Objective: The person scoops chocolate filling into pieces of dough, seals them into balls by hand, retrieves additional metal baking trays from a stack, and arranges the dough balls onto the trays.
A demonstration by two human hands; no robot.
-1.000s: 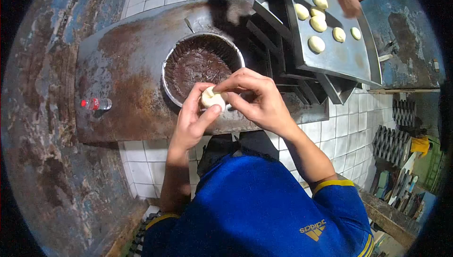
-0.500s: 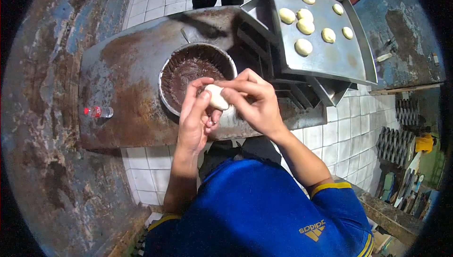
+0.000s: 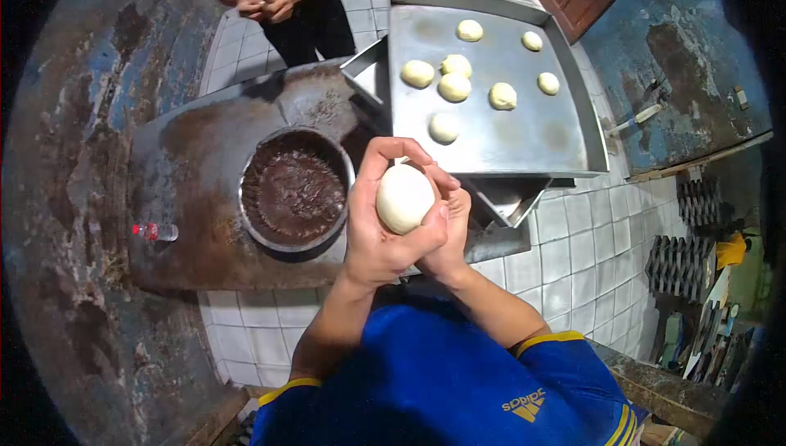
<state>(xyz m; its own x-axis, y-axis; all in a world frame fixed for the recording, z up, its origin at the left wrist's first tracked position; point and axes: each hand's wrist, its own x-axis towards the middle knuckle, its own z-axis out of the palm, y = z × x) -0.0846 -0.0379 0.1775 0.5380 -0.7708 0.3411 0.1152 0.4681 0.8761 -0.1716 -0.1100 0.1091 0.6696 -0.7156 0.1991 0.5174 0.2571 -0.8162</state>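
Note:
A smooth, pale dough ball (image 3: 405, 199) rests in my cupped hands, its top facing up. My left hand (image 3: 375, 229) wraps it from the left and below, its fingers curled over the far side and the thumb across the front. On the right, my right hand (image 3: 452, 229) presses against the ball and the left hand; part of it is hidden behind the left thumb. Just beyond them lies a large metal tray (image 3: 532, 147) bearing several dough balls (image 3: 503, 96). A round pan (image 3: 350, 172) of dark brown filling (image 3: 295, 188) stands to the left.
The worn metal table (image 3: 192, 200) carries the pan, and a small plastic bottle (image 3: 155, 232) lies at its left end. More metal trays (image 3: 508, 200) are stacked under the top one. Across the table stands a person in dark clothes (image 3: 315, 24), hands together.
Both hands have moved right, from over the pan's edge to the tray's near edge. The dough, pinched between fingers before, is now a rounded ball cupped in the hands. My view has shifted.

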